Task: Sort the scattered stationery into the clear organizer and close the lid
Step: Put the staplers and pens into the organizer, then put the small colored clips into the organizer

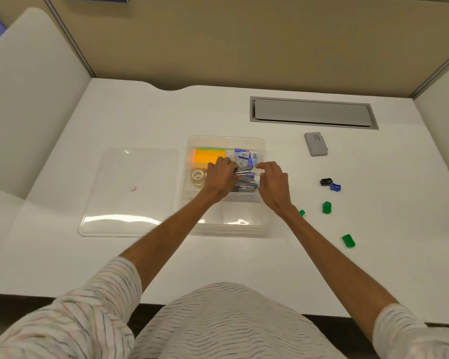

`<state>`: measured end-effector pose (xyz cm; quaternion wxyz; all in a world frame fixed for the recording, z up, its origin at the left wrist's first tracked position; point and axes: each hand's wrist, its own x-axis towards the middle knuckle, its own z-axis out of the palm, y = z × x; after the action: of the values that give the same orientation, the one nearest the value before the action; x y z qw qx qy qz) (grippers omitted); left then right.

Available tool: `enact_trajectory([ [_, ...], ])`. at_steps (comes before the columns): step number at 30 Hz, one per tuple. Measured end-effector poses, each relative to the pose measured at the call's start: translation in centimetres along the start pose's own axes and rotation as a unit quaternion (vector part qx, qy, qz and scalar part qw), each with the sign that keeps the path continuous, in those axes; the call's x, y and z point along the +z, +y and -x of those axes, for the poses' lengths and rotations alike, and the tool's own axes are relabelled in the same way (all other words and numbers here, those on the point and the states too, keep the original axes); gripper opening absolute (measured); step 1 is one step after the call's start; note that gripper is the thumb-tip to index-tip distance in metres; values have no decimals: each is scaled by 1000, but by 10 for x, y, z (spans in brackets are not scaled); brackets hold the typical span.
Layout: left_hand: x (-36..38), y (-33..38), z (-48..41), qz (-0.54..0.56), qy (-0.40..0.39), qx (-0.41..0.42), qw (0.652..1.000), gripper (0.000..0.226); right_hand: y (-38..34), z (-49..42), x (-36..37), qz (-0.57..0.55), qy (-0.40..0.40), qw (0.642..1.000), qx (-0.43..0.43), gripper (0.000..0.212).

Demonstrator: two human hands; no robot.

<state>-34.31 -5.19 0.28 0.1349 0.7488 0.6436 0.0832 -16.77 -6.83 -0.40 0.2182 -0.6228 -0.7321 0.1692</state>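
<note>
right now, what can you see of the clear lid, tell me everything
The clear lid is a flat, see-through rectangular panel, plastic by its look, with rounded corners and a raised rim. It lies on the white desk just left of the clear organizer, off it, edges parallel; whether they touch is unclear. A small pale round spot sits near its middle and glare streaks its near edge. Neither the left hand nor the right hand touches it.
</note>
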Motion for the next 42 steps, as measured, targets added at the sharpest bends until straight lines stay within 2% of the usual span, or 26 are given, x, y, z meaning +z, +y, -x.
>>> enact_trajectory([
  [6, 7, 12, 0, 0, 16, -2, 1000, 44, 16, 12, -6, -26, 40, 999, 26, 31],
  [12, 12, 30, 3, 32, 34, 18, 999, 33, 39, 31, -17, -38, 85, 994, 63, 34],
  [16, 22, 59, 5, 51, 38, 36, 997, 26, 57, 47, -29, -18, 83, 992, 91, 35],
  [19, 33, 83, 11, 58, 40, 79, 994, 26, 72, 58, -38, -17, 81, 988, 127, 33],
  [24, 49, 118, 16, 40, 7, 127, 991, 29, 100, 78, -59, -9, 64, 983, 171, 34],
  [31, 69, 145, 23, 15, -112, 132, 985, 45, 132, 93, -77, 3, 28, 981, 192, 36],
  [35, 77, 151, 25, 7, -136, 115, 984, 53, 141, 98, -77, -23, -4, 986, 164, 36],
  [39, 82, 157, 23, 1, -145, 88, 986, 51, 140, 96, -71, -26, -85, 989, 119, 42],
  [42, 84, 159, 24, -3, -145, 76, 987, 51, 136, 90, -65, -35, -118, 988, 87, 46],
])
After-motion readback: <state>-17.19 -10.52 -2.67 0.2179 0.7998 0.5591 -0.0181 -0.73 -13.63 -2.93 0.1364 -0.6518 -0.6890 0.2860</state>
